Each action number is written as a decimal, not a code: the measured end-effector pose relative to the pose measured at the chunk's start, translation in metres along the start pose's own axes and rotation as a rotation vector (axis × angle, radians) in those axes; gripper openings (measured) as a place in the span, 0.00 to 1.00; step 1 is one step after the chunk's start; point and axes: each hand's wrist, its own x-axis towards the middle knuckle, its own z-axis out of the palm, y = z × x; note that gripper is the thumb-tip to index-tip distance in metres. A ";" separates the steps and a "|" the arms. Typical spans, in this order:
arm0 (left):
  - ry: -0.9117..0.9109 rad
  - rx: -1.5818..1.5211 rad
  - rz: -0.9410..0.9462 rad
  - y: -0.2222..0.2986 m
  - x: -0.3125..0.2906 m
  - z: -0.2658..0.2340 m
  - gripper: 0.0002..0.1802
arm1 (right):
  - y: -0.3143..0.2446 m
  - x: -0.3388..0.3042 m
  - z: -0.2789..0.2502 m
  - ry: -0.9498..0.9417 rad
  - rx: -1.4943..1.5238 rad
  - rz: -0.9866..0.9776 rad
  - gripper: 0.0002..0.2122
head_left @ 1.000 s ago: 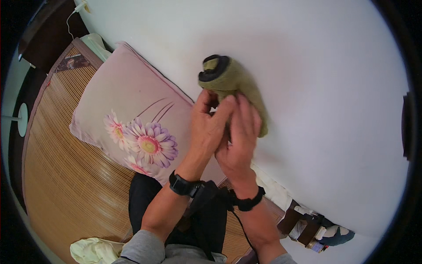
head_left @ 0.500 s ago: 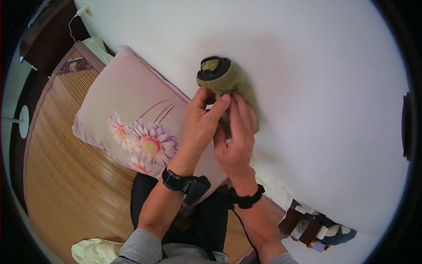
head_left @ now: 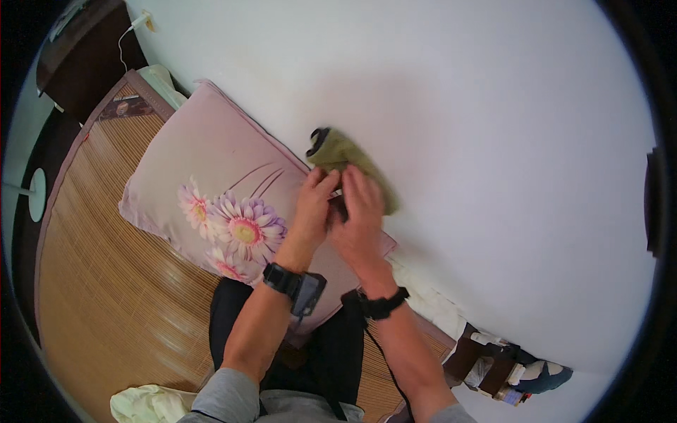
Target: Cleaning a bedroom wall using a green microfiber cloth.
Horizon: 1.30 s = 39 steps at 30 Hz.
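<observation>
A soft olive-green cloth (head_left: 349, 151) with a black edge is bunched up in front of the white wall, above the right end of the pillow. My left hand (head_left: 310, 211) pinches its near side, thumb and fingers together. Close beside it, my right hand (head_left: 361, 218) has its fingers closed on the same cloth, slightly blurred. The cloth's folds under my fingers are hidden. Each wrist carries a black band, and the left one bears a dark boxy device (head_left: 308, 292).
A pink pillow (head_left: 211, 141) with printed daisies lies on a bamboo mat (head_left: 106, 247). Pale yellow fabric (head_left: 149, 405) lies at the lower left. A dark headboard (head_left: 88, 56) stands at the upper left. Small boxes and bundled items (head_left: 504, 370) sit at the lower right.
Both hands have come down and a little left, nearer to me, with the green cloth. Its black-edged end has turned and shows less of its opening.
</observation>
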 end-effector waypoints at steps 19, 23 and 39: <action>-0.147 -0.071 -0.100 -0.072 -0.041 0.029 0.18 | 0.048 -0.066 -0.041 0.062 0.040 0.048 0.22; -0.419 0.090 0.057 -0.066 -0.083 0.097 0.25 | 0.053 -0.078 -0.116 0.398 -0.112 -0.009 0.16; -0.008 -0.102 -0.099 -0.103 -0.037 0.031 0.16 | 0.074 -0.076 -0.035 0.007 0.210 0.047 0.23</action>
